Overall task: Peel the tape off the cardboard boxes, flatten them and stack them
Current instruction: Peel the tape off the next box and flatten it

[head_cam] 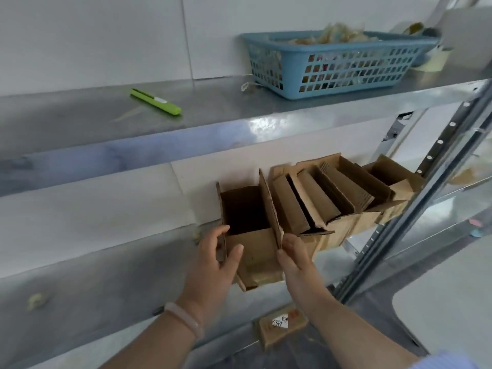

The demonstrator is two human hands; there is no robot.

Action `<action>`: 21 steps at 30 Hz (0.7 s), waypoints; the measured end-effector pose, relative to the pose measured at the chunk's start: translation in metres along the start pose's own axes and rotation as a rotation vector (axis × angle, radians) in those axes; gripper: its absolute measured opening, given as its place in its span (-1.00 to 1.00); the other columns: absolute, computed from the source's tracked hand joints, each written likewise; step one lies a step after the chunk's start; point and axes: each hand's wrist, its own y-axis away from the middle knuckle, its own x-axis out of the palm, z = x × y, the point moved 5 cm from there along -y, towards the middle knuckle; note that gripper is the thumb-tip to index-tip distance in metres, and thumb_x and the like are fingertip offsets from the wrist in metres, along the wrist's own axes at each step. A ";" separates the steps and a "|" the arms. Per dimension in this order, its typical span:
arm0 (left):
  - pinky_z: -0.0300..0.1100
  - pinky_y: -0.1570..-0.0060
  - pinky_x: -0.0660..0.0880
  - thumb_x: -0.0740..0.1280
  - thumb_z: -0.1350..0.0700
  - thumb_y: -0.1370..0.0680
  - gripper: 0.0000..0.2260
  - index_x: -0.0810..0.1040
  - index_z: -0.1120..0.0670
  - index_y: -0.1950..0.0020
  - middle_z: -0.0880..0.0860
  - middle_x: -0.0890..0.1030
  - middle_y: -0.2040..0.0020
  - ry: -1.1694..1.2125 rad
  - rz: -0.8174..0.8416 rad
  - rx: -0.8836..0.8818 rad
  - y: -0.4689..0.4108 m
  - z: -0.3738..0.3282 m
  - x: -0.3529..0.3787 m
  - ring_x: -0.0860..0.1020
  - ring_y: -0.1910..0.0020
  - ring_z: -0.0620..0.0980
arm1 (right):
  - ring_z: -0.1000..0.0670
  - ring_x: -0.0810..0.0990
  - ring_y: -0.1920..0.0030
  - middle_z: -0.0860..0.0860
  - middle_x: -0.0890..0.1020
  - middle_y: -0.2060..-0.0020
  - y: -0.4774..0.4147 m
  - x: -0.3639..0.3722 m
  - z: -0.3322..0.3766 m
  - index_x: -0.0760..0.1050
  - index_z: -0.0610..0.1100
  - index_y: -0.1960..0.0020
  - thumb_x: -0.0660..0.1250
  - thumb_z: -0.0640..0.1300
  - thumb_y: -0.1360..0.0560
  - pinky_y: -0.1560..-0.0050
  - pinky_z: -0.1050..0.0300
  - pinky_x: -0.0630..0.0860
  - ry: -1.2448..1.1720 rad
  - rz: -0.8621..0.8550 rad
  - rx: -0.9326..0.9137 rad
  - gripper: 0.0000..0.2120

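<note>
Both forearms were angled up toward the lower shelf [106, 275], and we saw the left hand [213, 262] clasping the open box [255, 246]: thumb laid across its front panel, fingers curled round the left flap. The right hand [292, 258] stood edge-on at the other side, its fingers fairly straight along the outside of the right flap, thumb at the flap's lower corner; whether it pinched the card we could not tell through the blur. The box stood upright between the two hands, mouth up, toward the shelf's right end, just beside the flattened boxes [340, 198] leaning there. On the upper shelf [80, 121] lay a green pen-shaped tool [155, 102] and, toward its right end, a blue basket [332, 67].
</note>
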 end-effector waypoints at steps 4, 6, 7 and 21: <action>-0.19 -0.02 0.51 0.09 -0.47 -0.37 -0.41 0.45 -0.11 -0.19 -0.10 0.53 -0.10 -0.086 -0.121 -0.079 -0.005 -0.004 -0.024 0.52 -0.09 -0.11 | 0.21 0.30 -0.38 0.26 0.36 -0.36 0.000 0.016 0.006 0.20 0.35 -0.45 0.07 0.20 -0.62 -0.39 0.17 0.32 0.089 0.133 -0.122 -0.60; -0.07 -0.12 0.51 0.12 -0.54 -0.31 -0.28 0.40 -0.09 -0.28 -0.05 0.50 -0.20 -0.042 -0.096 -0.201 -0.010 -0.001 -0.032 0.49 -0.18 -0.03 | 0.25 0.28 -0.38 0.30 0.34 -0.36 0.002 0.021 0.011 0.28 0.34 -0.43 0.06 0.19 -0.61 -0.34 0.28 0.32 0.118 0.173 -0.170 -0.61; -0.04 -0.16 0.49 0.15 -0.56 -0.27 -0.20 0.35 -0.09 -0.36 -0.02 0.47 -0.28 -0.005 -0.073 -0.276 -0.013 0.002 -0.035 0.47 -0.23 0.00 | 0.30 0.26 -0.37 0.34 0.32 -0.35 0.003 0.024 0.012 0.33 0.34 -0.40 0.08 0.15 -0.62 -0.35 0.28 0.31 0.125 0.208 -0.174 -0.64; -0.01 -0.11 0.56 0.42 -0.07 -0.38 -0.48 0.37 -0.31 -0.31 -0.22 0.63 -0.11 0.464 0.032 -0.431 0.037 0.035 -0.033 0.60 -0.10 -0.15 | 0.02 0.66 -0.01 0.05 0.68 -0.03 -0.025 0.029 -0.034 0.45 -0.06 -0.29 0.49 0.11 -0.39 0.04 0.14 0.58 -0.090 0.140 0.283 -0.45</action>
